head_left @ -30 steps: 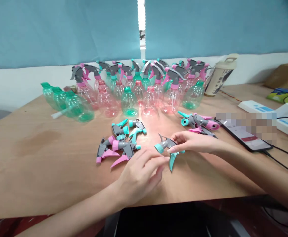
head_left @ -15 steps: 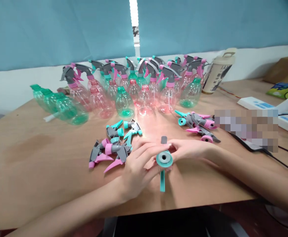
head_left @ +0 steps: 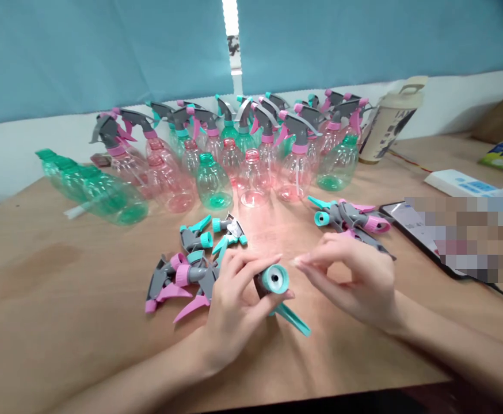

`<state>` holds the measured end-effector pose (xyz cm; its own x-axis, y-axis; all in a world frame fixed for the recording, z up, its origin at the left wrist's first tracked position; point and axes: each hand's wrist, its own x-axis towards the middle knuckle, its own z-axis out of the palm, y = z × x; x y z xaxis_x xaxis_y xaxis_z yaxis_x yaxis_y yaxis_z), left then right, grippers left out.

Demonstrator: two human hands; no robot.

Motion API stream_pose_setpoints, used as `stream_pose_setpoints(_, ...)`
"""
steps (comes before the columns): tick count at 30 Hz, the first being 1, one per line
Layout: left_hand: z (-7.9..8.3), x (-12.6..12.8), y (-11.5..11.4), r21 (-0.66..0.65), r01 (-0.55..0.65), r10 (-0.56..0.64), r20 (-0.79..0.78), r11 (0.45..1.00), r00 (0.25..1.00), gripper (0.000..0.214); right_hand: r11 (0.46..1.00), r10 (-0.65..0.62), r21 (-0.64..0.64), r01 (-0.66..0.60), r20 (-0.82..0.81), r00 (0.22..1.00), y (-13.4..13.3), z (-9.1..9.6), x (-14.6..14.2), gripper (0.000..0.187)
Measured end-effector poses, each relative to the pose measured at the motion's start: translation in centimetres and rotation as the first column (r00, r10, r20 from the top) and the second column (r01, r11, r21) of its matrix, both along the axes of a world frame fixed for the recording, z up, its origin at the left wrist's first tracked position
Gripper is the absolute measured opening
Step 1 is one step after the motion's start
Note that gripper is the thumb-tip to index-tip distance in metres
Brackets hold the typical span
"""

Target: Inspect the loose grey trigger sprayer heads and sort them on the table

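Note:
My left hand is closed round a grey spray head with a teal collar and teal trigger, its open collar facing me, just above the wooden table. My right hand hovers beside it, thumb and forefinger pinched together near the collar; whether they hold anything I cannot make out. A pile of loose spray heads in pink and teal lies left of my left hand. Another small heap of spray heads lies behind my right hand.
Several pink and green plastic bottles, some capped with spray heads, stand at the back. Green bottles lie on their sides at the left. A tall cup, a phone, cables and white boxes occupy the right.
The spray head passed from my right hand into my left, which now grips it with the collar turned toward me. My right hand let go and drew back slightly.

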<state>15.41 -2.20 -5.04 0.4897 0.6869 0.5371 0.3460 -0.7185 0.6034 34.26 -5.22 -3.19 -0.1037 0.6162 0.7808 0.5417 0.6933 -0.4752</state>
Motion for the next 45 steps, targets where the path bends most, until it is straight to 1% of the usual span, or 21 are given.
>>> stream_pose_setpoints(2, 0.1, -0.2, 0.1, 0.077, 0.002, -0.002, 0.002, 0.997, 1.0, 0.035, 0.997, 0.003, 0.074, -0.01, 0.097, 0.995, -0.2, -0.7, -0.6, 0.012)
stream_pose_setpoints(5, 0.3, -0.5, 0.3, 0.202, -0.024, 0.025, -0.006, 0.979, 1.0, 0.029, 0.997, -0.005, 0.08, -0.01, 0.188, 0.982, -0.2, -1.4, -1.1, 0.008)
stream_pose_setpoints(7, 0.3, -0.7, 0.6, 0.259, -0.041, 0.051, -0.032, 0.965, 0.998, 0.029, 0.996, -0.028, 0.085, 0.01, 0.222, 0.975, -0.2, -1.6, -1.3, 0.008)
stream_pose_setpoints(10, 0.3, -0.9, 0.8, 0.301, -0.055, 0.076, -0.058, 0.952, 0.995, 0.029, 0.996, -0.07, 0.076, 0.052, 0.263, 0.962, -0.4, -1.6, -1.6, 0.014)
stream_pose_setpoints(12, 0.4, -0.9, 0.9, 0.32, -0.063, 0.088, -0.064, 0.945, 0.994, 0.029, 0.996, -0.075, 0.062, 0.06, 0.273, 0.959, -0.7, -1.7, -1.8, 0.02)
stream_pose_setpoints(16, 0.4, -0.9, 0.9, 0.345, -0.081, 0.112, -0.071, 0.935, 0.991, 0.028, 0.997, -0.066, -0.014, 0.07, 0.215, 0.974, -1.3, -2.1, -2.3, 0.023)
stream_pose_setpoints(20, 0.5, -0.8, 1.0, 0.332, -0.077, 0.107, -0.071, 0.94, 0.992, 0.027, 0.993, -0.06, -0.091, 0.076, 0.168, 0.984, -1.6, -2.7, -2.7, 0.027)
stream_pose_setpoints(23, 0.4, -0.8, 1.0, 0.3, -0.062, 0.088, -0.073, 0.952, 0.993, 0.029, 0.994, -0.011, -0.103, 0.026, 0.138, 0.99, -1.4, -3.2, -2.6, 0.029)
stream_pose_setpoints(26, 0.3, -0.8, 0.9, 0.279, -0.057, 0.081, -0.076, 0.959, 0.994, 0.031, 0.993, 0.042, -0.114, -0.03, 0.103, 0.994, -0.9, -3.6, -2.4, 0.026)
stream_pose_setpoints(29, 0.2, -0.9, 0.9, 0.265, -0.06, 0.08, -0.065, 0.962, 0.995, 0.033, 0.996, 0.067, -0.073, -0.059, 0.107, 0.992, -0.5, -3.7, -2.3, 0.029)
stream_pose_setpoints(32, 0.1, -0.9, 0.8, 0.246, -0.055, 0.068, -0.044, 0.968, 0.997, 0.034, 0.997, 0.068, 0.01, -0.07, 0.148, 0.987, 0.1, -3.5, -2.2, 0.031)
stream_pose_setpoints(36, 0.0, -0.9, 0.8, 0.123, -0.017, 0.023, -0.048, 0.992, 0.999, 0.034, 0.987, 0.082, 0.118, -0.113, 0.24, 0.967, 1.1, -3.2, -1.6, 0.026)
stream_pose_setpoints(38, 0.1, -1.0, 0.8, 0.068, -0.001, 0.005, -0.058, 0.998, 0.998, 0.036, 0.983, 0.1, 0.123, -0.138, 0.274, 0.957, 1.5, -3.0, -1.3, 0.026)
stream_pose_setpoints(39, 0.2, -1.0, 0.8, 0.061, 0.004, -0.001, -0.06, 0.998, 0.998, 0.036, 0.983, 0.103, 0.116, -0.14, 0.275, 0.956, 1.5, -3.0, -1.3, 0.026)
stream_pose_setpoints(42, 0.4, -1.0, 0.6, 0.086, -0.008, 0.012, -0.042, 0.996, 0.999, 0.034, 0.99, 0.077, 0.098, -0.104, 0.246, 0.966, 1.0, -2.9, -1.5, 0.024)
stream_pose_setpoints(45, 0.7, -1.0, 0.3, 0.103, -0.04, 0.043, -0.023, 0.994, 0.999, 0.03, 0.993, 0.038, 0.101, -0.067, 0.266, 0.963, 0.3, -2.9, -1.9, 0.026)
